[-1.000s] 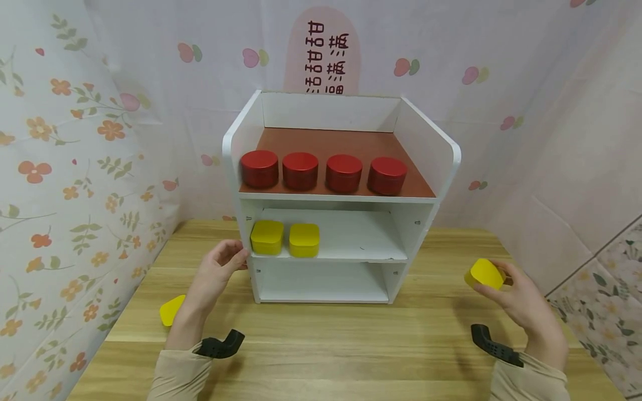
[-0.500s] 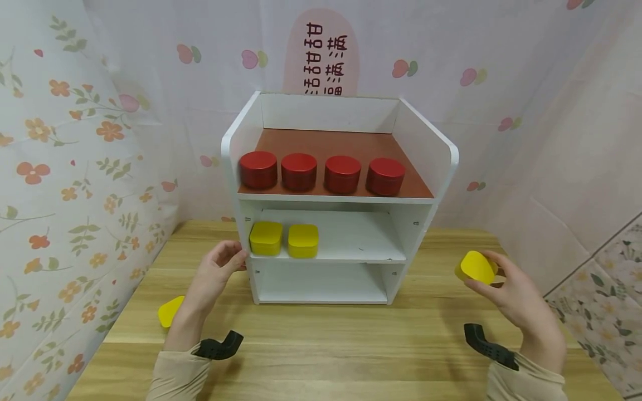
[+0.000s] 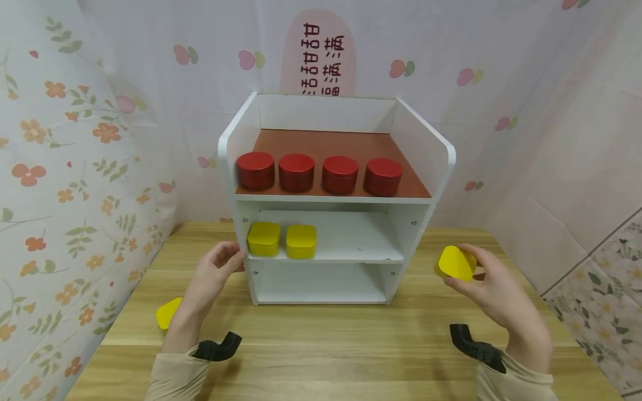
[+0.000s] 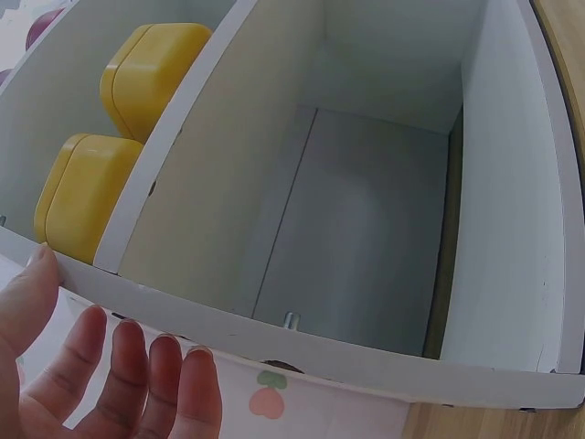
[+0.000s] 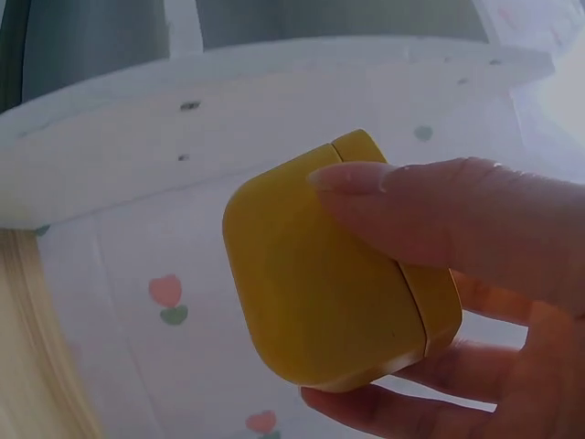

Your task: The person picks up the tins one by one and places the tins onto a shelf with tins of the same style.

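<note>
Yellow box (image 3: pixel 456 263), squarish with rounded corners, was in the right hand (image 3: pixel 494 287), held between the thumb and the fingers. We saw it in the air over the table (image 3: pixel 326 351), toward the right edge, to the right of the shelf unit (image 3: pixel 331 200) and apart from it. It was tilted, one flat face turned up toward the head camera; from the right wrist we made out the thumb over its nearer face and a thin seam round its body.

The left hand (image 3: pixel 215 270) held no box: its thumb tip touched the front edge of the unit's left side panel (image 4: pixel 247 320), while its fingers, loosely bent and a little apart, lay by the panel's outer side.

On the unit's middle shelf we found two yellow boxes (image 3: pixel 264 239) (image 3: pixel 301 242), side by side at the left end, close to the front edge. Above them, four red round tins (image 3: pixel 256 171) stood in a row along the front edge of the brown top board (image 3: pixel 326 140).

Another yellow box (image 3: pixel 168 313) lay near the table's left edge, partly hidden by the left forearm. Behind the table's back edge we saw a fruit-patterned cloth (image 3: pixel 426 33).
</note>
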### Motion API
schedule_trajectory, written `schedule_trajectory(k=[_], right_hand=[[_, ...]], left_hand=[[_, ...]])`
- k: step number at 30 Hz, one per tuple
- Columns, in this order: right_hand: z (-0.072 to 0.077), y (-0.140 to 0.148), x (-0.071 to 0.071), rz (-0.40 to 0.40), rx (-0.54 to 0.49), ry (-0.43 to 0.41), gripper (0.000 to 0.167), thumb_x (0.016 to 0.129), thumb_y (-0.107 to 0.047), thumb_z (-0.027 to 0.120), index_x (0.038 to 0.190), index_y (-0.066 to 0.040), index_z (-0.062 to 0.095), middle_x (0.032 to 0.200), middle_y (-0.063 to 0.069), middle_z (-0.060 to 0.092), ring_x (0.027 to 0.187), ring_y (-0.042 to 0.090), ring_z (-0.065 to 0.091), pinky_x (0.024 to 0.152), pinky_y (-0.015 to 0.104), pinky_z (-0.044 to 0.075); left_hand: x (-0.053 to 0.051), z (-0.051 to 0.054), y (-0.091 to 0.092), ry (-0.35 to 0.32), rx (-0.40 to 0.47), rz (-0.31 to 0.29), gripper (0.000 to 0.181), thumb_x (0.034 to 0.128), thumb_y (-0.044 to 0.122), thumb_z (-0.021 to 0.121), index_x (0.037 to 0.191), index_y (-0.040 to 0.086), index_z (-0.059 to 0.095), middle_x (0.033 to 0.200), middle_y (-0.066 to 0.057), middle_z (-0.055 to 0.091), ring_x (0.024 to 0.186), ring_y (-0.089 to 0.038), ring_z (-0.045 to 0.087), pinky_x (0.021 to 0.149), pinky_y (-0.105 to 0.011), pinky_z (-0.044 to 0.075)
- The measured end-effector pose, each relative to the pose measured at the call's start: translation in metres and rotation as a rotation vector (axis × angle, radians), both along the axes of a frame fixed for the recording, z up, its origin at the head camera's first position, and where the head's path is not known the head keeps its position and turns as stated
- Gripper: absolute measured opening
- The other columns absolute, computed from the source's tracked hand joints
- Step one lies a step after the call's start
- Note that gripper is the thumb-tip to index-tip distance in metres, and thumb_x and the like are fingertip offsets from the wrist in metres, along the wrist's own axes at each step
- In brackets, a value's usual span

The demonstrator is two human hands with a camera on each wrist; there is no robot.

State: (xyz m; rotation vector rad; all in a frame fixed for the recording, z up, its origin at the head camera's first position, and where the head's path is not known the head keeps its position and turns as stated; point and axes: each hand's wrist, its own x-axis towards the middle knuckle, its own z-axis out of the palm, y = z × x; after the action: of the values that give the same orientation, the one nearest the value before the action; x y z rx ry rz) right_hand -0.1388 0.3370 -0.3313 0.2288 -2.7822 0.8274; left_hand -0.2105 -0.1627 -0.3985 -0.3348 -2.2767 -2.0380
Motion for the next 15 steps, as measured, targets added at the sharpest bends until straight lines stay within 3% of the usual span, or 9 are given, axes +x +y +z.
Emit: schedule_trajectory(k=[15], right_hand=[[0.007,-0.033,0.005,0.105,0.032,0.166,0.064,0.080,-0.016,0.083,0.134,-0.004,0.051,0.125,0.015,0.057,0.098,0.029,0.056,0.078,0.020,0.046]], left_hand=[[0.001,0.001,0.000,-0.002,0.004,0.003,0.037,0.0991,0.026,0.060,0.119,-0.005,0.052,0.107,-0.012,0.057,0.097,-0.019,0.058,0.086,-0.028,0.051]])
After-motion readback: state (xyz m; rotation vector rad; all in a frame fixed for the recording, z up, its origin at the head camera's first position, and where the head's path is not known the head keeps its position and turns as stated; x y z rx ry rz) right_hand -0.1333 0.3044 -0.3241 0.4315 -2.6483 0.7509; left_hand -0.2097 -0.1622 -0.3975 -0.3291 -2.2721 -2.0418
